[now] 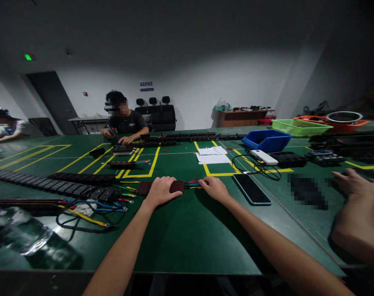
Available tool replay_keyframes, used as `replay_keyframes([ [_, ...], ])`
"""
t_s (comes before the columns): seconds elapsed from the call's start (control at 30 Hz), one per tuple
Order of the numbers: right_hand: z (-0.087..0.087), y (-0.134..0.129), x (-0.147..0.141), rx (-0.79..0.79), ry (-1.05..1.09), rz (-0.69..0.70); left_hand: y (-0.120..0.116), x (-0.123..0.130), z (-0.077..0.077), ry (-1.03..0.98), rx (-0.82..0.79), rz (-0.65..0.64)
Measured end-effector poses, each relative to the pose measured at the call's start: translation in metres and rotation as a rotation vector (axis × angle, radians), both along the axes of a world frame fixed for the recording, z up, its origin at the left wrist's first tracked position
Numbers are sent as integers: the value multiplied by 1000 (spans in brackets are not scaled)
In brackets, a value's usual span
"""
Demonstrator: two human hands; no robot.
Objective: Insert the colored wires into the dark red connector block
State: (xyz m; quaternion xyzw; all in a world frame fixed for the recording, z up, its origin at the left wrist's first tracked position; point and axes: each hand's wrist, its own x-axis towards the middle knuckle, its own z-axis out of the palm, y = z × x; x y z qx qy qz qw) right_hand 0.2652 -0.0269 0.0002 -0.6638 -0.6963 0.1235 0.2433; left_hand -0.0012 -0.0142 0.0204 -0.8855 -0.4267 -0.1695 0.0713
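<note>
My left hand point(160, 192) lies over a dark brown rectangular block point(145, 188), its fingers wrapped across the top and the thumb along the near side. Coloured wires come out of both ends of the block; those on the left end in metal ring lugs. At the right end my right hand point(214, 188) is closed in a pinch on the coloured wires point(192, 185), whose tips are hidden by the fingers. Left of the block lie long dark segmented strips point(54, 185) with lugged blue, red and yellow cables point(96, 220). A similar short wired piece point(128, 164) lies beyond the block.
A phone point(252, 189) lies right of my hand, with a white power bank point(263, 157) and black cord behind it. Paper sheets point(212, 155), a blue bin point(263, 142) and a clear bottle point(18, 230) are around. Another person's hand point(356, 183) rests at the right; a co-worker point(128, 121) sits opposite.
</note>
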Motion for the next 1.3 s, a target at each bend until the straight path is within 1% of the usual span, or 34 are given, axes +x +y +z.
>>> replay_keyframes([
  [0.13,-5,2,2,25,53,16,-2,0,2,6,13,-11],
  [0.2,-8,6,4,46,119,35,-3,1,3,6,24,-15],
  [0.27,-11,9,6,79,245,69,-4,2,5,-2,38,-8],
  [0.33,-12,12,6,88,426,111,-5,3,7,-14,53,6],
  [0.4,-12,12,4,38,622,134,-6,4,8,-27,67,14],
  [0.5,-10,10,-1,-64,860,124,-7,5,10,-45,84,13],
  [0.6,-8,7,-6,-111,1027,143,-7,5,11,-63,87,13],
  [0.7,-7,5,-8,-157,1145,164,-7,5,10,-61,91,15],
  [0.8,-5,3,-9,-180,1209,164,-6,7,9,-22,107,12],
  [0.93,-3,2,-12,-165,1231,156,-5,10,5,19,138,23],
  [1.07,-3,2,-12,-164,1219,167,-3,10,2,16,157,52],
  [1.3,-2,-1,-12,-193,1175,221,-1,6,1,-18,170,48],
])
